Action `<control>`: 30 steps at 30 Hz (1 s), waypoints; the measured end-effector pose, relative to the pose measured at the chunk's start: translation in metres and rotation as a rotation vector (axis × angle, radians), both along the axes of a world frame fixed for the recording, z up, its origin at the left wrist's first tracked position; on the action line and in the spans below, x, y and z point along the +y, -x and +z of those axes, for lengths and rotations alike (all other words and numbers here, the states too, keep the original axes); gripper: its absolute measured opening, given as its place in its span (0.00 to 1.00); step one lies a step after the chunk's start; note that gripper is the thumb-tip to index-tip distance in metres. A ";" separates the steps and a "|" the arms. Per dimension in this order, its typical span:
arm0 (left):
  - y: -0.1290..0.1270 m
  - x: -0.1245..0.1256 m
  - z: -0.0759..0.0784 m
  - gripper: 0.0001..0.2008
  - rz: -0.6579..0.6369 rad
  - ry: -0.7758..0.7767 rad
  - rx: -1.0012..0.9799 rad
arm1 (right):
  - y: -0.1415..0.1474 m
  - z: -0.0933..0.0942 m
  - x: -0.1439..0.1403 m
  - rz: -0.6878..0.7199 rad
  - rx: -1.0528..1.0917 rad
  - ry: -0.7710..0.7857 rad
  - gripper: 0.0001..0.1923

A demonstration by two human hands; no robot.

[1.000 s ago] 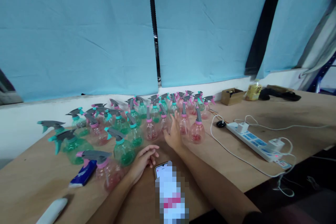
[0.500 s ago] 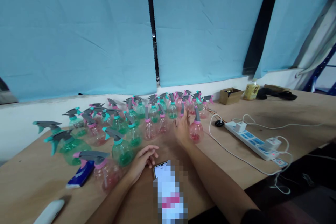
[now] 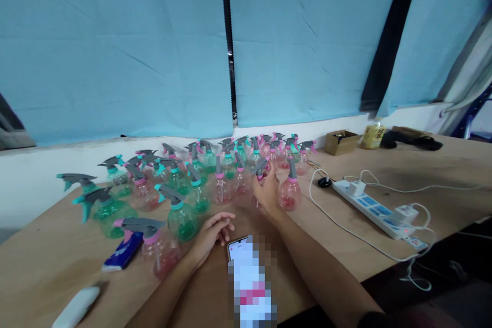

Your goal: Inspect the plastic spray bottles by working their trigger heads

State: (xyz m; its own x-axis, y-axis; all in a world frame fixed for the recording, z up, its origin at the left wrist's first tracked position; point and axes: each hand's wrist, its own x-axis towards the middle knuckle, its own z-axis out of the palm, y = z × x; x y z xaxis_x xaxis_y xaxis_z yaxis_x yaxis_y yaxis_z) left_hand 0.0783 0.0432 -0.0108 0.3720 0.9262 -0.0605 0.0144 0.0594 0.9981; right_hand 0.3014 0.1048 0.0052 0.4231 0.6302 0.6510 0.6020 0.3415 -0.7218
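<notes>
Fingers of my right hand are wrapped round a pink spray bottle near its neck; its grey trigger head leans, and the hand hides most of the body. Just right of that hand stands another pink spray bottle. My left hand rests on the table with loosely bent fingers apart and nothing in them. Close by it on the left are a green spray bottle and a pink one. Between my forearms lies a phone, its screen partly blurred out.
Several more pink and green spray bottles crowd the wooden table toward the wall. A blue packet and a white object lie at left. To the right are a power strip with cables, a cardboard box and a yellow-labelled bottle.
My right hand has closed round the pink spray bottle, whose head has gone from upright to leaning. My left hand stays put. The whole view has shifted slightly.
</notes>
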 end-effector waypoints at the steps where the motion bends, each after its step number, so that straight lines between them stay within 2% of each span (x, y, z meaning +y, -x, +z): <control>1: 0.000 0.000 0.000 0.16 0.004 0.001 -0.001 | 0.002 0.001 -0.001 -0.002 0.014 0.017 0.30; 3: 0.000 -0.001 0.001 0.16 0.009 0.005 -0.006 | 0.006 0.004 -0.004 0.007 0.042 0.050 0.28; 5: -0.001 -0.002 0.002 0.16 0.007 0.008 -0.012 | 0.011 0.007 -0.007 0.077 0.082 0.070 0.27; 11: -0.001 -0.003 0.002 0.16 0.045 -0.002 -0.048 | 0.022 0.015 -0.009 0.485 0.137 -0.066 0.17; 14: -0.001 -0.003 -0.001 0.15 0.073 -0.019 -0.069 | 0.025 0.020 -0.013 0.715 0.255 0.051 0.18; 16: -0.001 -0.003 -0.001 0.15 0.084 -0.018 -0.074 | 0.027 0.024 -0.017 0.877 0.334 0.175 0.16; 18: -0.001 -0.003 -0.002 0.15 0.085 -0.011 -0.076 | 0.028 0.028 -0.022 0.999 0.401 0.232 0.12; 23: -0.001 -0.002 -0.001 0.15 0.075 0.004 -0.073 | 0.033 0.031 -0.026 1.046 0.545 0.310 0.07; 27: -0.001 -0.002 -0.001 0.15 0.077 0.003 -0.070 | 0.033 0.029 -0.021 1.052 0.510 0.303 0.06; 30: -0.002 -0.003 -0.001 0.16 0.074 0.004 -0.069 | 0.032 0.028 -0.019 1.054 0.466 0.273 0.09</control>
State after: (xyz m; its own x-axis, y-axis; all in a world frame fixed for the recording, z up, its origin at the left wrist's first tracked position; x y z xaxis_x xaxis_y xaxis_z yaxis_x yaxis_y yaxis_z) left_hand 0.0800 0.0406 -0.0116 0.3059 0.9512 -0.0404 -0.0590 0.0613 0.9964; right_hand 0.2698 0.0855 0.0330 -0.2280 0.9040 0.3616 -0.2247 0.3125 -0.9230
